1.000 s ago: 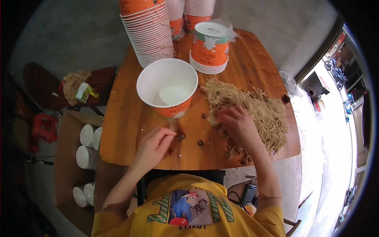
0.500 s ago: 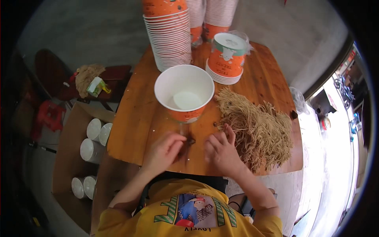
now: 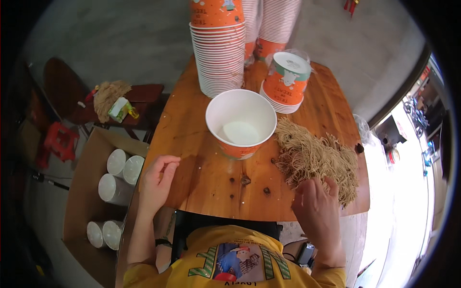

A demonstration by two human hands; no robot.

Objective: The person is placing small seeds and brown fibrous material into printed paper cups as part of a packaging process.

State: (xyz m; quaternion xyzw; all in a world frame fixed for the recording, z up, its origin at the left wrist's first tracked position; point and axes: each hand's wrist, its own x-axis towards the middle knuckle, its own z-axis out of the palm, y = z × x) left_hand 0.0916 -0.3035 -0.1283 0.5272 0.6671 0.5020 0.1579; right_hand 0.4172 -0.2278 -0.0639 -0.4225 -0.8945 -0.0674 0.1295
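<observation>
While the right hand [image 3: 317, 207] rests at the near edge of the wooden table [image 3: 211, 177], its fingers reach into the lower fringe of a heap of dry noodles [image 3: 314, 161]; they are loosely curled and touch the strands, but whether they pinch any cannot be told. The heap spreads up and away from that hand, a tangled, straw-coloured mat of thin wiry threads with a ragged outline. Just left of the heap and ahead of both hands stands an open paper bowl [image 3: 241, 122], round, smooth and white inside, orange on its outer wall, with nothing but its pale flat bottom showing. The left hand [image 3: 157, 181] lies at the table's left edge, well apart from the bowl, its fingers bent inward in a loose curl and holding nothing. Between the two hands the tabletop shows warm orange-brown planks with dark knots. Beyond the bowl rise tall stacks of paper bowls [image 3: 218, 53], ribbed by their white rims, and a shorter stack [image 3: 285, 81] wrapped in clear film.
</observation>
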